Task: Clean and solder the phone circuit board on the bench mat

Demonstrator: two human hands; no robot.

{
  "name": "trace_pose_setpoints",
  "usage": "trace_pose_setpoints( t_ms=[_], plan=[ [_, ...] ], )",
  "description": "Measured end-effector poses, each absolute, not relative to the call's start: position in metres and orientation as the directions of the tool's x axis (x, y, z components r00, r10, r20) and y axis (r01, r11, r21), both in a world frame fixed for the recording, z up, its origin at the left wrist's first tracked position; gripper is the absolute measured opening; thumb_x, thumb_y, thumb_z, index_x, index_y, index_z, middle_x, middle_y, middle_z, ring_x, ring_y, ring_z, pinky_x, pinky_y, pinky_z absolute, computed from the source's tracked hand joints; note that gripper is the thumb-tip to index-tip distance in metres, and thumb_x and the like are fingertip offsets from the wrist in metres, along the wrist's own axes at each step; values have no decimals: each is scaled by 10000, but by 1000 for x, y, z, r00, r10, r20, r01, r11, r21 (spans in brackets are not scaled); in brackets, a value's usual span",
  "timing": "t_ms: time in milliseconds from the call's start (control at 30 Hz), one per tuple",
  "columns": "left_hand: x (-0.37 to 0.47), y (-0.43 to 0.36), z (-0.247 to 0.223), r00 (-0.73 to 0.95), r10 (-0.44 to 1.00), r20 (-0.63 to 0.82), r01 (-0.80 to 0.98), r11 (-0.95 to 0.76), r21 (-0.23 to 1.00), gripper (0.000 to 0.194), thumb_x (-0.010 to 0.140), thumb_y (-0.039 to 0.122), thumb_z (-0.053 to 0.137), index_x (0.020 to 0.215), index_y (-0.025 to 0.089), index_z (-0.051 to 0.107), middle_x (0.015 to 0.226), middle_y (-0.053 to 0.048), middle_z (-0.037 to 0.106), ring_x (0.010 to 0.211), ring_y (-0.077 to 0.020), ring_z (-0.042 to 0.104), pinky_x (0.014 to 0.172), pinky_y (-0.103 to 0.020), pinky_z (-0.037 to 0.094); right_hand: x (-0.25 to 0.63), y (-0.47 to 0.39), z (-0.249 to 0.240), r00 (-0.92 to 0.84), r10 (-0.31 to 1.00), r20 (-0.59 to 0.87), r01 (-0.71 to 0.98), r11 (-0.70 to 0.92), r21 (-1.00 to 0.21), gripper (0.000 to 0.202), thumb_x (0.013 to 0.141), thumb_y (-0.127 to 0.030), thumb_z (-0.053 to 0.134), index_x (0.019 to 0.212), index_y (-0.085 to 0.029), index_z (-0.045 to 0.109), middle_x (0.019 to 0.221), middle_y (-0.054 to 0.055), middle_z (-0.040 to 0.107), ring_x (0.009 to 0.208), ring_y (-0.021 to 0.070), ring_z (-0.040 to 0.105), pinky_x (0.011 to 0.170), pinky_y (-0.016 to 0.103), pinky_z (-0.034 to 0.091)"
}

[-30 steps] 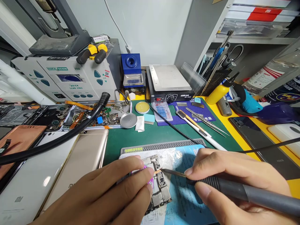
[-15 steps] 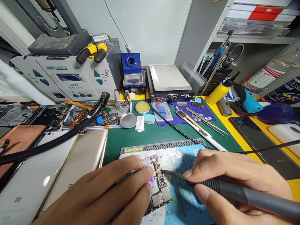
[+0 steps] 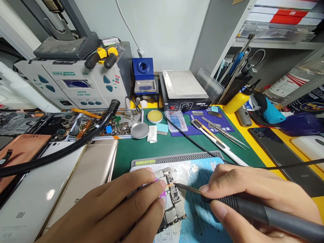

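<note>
A phone circuit board [image 3: 170,214] lies on a blue and white mat [image 3: 197,219]. My left hand [image 3: 121,206] rests over the board's left part, its fingers close together on a purple round item [image 3: 163,195], mostly covered. Copper-coloured strands [image 3: 170,185] run from under those fingertips across the board. My right hand [image 3: 248,199] grips a black soldering iron [image 3: 255,209] between thumb and fingers. The iron's tip touches or nearly touches the right end of the strands.
Phones [image 3: 83,182] lie at the left, with a black hose [image 3: 65,148] above them. Behind the mat are a flux tin [image 3: 155,116], its lid [image 3: 140,130], brushes [image 3: 210,135] and tweezers [image 3: 227,133]. A cable [image 3: 187,135] crosses to the right.
The whole view has shifted slightly. Both hands and the iron hold nearly the same pose over the board.
</note>
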State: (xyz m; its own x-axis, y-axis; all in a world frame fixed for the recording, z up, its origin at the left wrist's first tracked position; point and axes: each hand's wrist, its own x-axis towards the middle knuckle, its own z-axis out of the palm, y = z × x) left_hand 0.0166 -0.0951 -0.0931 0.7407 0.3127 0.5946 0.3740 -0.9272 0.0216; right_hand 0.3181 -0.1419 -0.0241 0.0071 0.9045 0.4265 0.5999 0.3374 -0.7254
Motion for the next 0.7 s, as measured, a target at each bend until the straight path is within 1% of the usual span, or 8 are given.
trace_pose_setpoints(
  t_ms=[100,167,200,267,333,433,567,700],
  plan=[
    [18,-95,-94,730,310,609,381,-925,15,370,1056,387,708,1400,274,782,1562,-42,736,1408,-372,743,1275,-546,627,318,-141,-20,106,950,295,533,196,-823,238,755,-123,772,815,-345,837,664,-53,791,413,132,662,406,203,502],
    [20,-95,-95,722,306,621,385,-923,7,346,1055,414,713,1364,281,795,1548,-43,745,1408,-366,743,1278,-531,624,320,-138,-13,154,984,89,391,22,-920,102,789,-205,852,771,-300,820,552,-52,698,359,118,591,357,187,452],
    [21,-95,-96,718,306,625,389,-921,4,337,1054,422,716,1351,285,799,1545,-42,747,1411,-362,740,1280,-523,622,321,-135,-9,153,987,-51,284,-93,-954,102,797,-256,909,781,-274,810,522,-49,669,363,121,594,349,176,438],
    [23,-95,-95,705,307,639,400,-916,-1,321,1057,425,715,1334,288,802,1545,-37,748,1420,-354,735,1283,-506,620,322,-131,-1,93,943,-319,55,-325,-944,286,765,-366,1025,867,-236,792,506,-42,667,393,126,626,372,152,457],
    [24,-95,-94,698,309,646,411,-912,-8,311,1067,416,702,1331,281,799,1553,-35,741,1430,-348,728,1287,-493,616,323,-127,6,48,878,-477,-97,-471,-877,455,696,-434,1098,920,-221,764,561,-30,725,419,123,661,399,143,495],
    [25,-94,-92,708,300,640,406,-914,-20,307,1075,386,675,1328,263,797,1571,-46,728,1436,-354,725,1283,-500,618,320,-125,10,70,853,-518,-120,-508,-853,475,645,-395,1116,850,-209,729,621,-14,772,430,123,681,406,149,529],
    [23,-94,-89,728,280,626,394,-918,-48,314,1045,345,702,1319,236,808,1591,-70,717,1414,-386,737,1275,-531,633,313,-128,8,183,848,-497,20,-509,-860,361,634,-292,1046,782,-218,725,564,-7,751,424,115,660,423,134,513],
    [25,-94,-90,734,286,616,400,-915,-51,309,1047,341,713,1318,228,808,1596,-61,715,1390,-381,750,1280,-520,632,309,-132,6,221,859,-461,109,-492,-864,293,674,-344,977,774,-230,726,522,-4,729,423,111,625,435,146,493]
  ],
)
